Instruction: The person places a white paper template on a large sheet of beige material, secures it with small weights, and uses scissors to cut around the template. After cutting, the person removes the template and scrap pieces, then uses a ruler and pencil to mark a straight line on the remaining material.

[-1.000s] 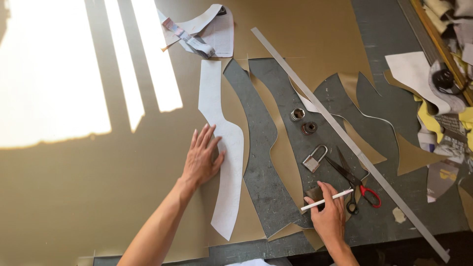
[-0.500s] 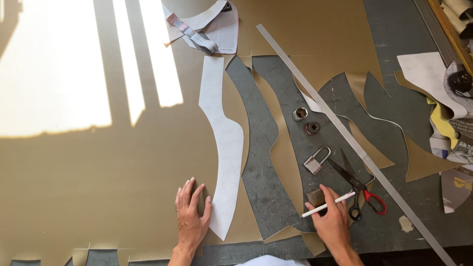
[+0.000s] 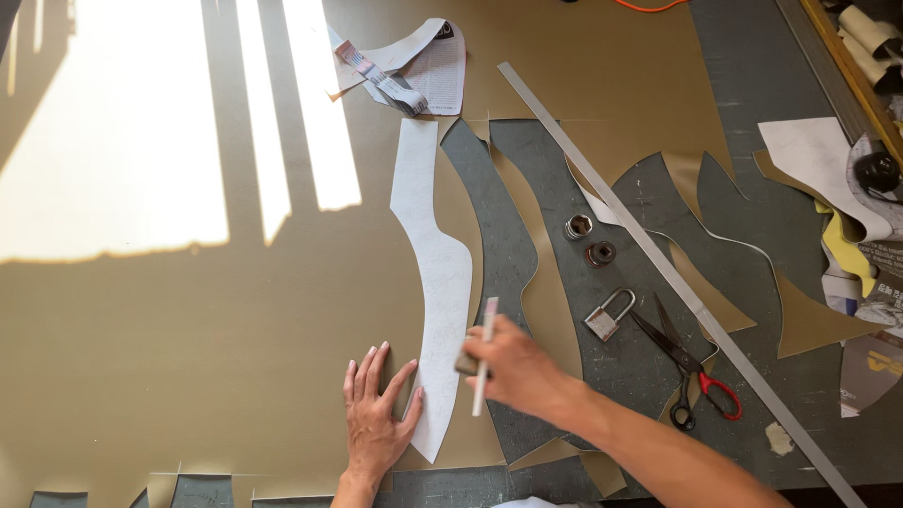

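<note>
A long curved white paper pattern (image 3: 428, 254) lies on an olive-tan sheet (image 3: 235, 329) spread over a grey table. My left hand (image 3: 376, 425) presses flat on the sheet, its thumb touching the pattern's lower end. My right hand (image 3: 515, 365) reaches across from the right and holds a thin white marking stick (image 3: 484, 356) against the pattern's right edge near its lower part. The stick points away from me.
To the right lie cut-out grey gaps, a long metal ruler (image 3: 658, 259), a padlock (image 3: 607, 316), two small round weights (image 3: 590, 240) and red-handled scissors (image 3: 691, 372). Folded papers (image 3: 414, 66) sit at the top. Scraps pile at the right edge (image 3: 847, 207).
My right hand moved left from beside the scissors to the pattern's edge, bringing the white stick. My left hand slid down to the pattern's lower end.
</note>
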